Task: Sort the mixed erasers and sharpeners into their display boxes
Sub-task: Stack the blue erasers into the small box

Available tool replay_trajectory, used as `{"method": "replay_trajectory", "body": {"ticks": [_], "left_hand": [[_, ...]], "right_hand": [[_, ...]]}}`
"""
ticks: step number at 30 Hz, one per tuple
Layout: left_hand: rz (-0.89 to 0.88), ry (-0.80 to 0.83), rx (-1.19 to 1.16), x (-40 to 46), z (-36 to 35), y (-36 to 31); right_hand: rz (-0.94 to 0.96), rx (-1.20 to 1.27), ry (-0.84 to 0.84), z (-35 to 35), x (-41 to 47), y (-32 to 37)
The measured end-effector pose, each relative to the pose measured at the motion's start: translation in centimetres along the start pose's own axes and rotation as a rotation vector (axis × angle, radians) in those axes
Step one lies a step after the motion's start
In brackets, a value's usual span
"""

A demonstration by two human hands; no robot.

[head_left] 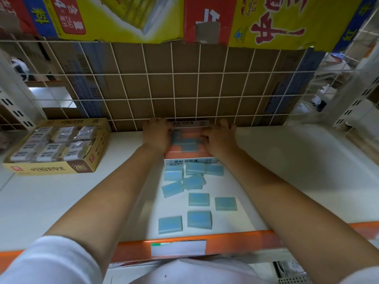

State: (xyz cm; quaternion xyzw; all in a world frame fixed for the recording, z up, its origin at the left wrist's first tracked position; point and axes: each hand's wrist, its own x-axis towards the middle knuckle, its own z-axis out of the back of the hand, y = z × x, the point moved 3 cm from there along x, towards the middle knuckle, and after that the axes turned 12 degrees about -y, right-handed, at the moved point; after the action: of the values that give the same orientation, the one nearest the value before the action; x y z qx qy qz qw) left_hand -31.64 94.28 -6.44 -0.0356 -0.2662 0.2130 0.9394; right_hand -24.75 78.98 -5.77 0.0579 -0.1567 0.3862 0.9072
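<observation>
An orange-lined display box [190,160] with Korean print stands at the back of the white shelf [287,171]. A few blue erasers [184,143] lie inside it. My left hand [156,134] lies over the box's left side, fingers curled down onto the erasers. My right hand [220,138] lies over its right side, fingers bent inward at the erasers. Whether either hand pinches an eraser is hidden. Several loose blue erasers [199,199] are scattered on the shelf in front of the box.
A yellow 2B eraser box [55,169] full of wrapped white erasers sits at the left. A white wire grid [184,87] backed by cardboard closes off the rear. The shelf's orange front edge [246,240] carries a label. Metal uprights flank both sides.
</observation>
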Motion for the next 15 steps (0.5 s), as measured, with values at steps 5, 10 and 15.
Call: {"method": "replay_trajectory", "body": {"ticks": [5, 10, 15], "left_hand": [[-0.020, 0.008, -0.203, -1.2, 1.7, 0.4], [0.084, -0.073, -0.441, -7.0, 6.4, 0.3], [0.136, 0.179, -0.522, -12.1, 7.3, 0.2]], "right_hand": [[-0.058, 0.171, 0.051, 0.2, -0.9, -0.7], [-0.207, 0.601, -0.108, 2.5, -5.8, -2.0], [-0.297, 0.580, 0.074, 1.5, -8.9, -2.3]]}}
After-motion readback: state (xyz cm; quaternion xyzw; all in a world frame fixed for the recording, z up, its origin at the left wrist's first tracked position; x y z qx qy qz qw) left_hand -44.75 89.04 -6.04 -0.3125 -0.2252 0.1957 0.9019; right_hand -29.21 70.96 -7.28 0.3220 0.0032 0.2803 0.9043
